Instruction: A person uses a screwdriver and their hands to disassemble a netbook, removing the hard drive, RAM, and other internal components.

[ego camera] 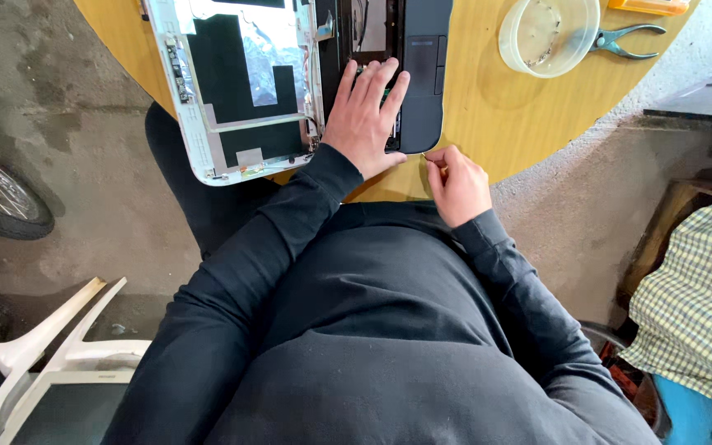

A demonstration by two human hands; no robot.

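1. Head view looks straight down on a round wooden table, which serves as the landmark for everything else.
2. On the table's near part lies an opened laptop base, dark, with its inner parts exposed and its front edge close to the table's rim.
3. Beside the base, on the table's left part, lies a white lid panel turned face down, showing black sheeting and foil; one corner hangs past the table's edge.
4. The left hand lies flat on the laptop base with fingers spread and stretched out, palm down, gripping nothing.
5. The right hand hovers at the table's near rim, just beside the base's front corner; its fingers are curled in, thumb and forefinger pinched on something very small, too tiny to identify.
6. Farther across the table, toward its right side, stands a clear round plastic tub, and touching it lies a pair of pliers with grey handles.
7. An orange item sits at the table's far edge, mostly cut off.
8. Off the table, on the concrete floor to the left, stand white plastic chairs and a wheel.
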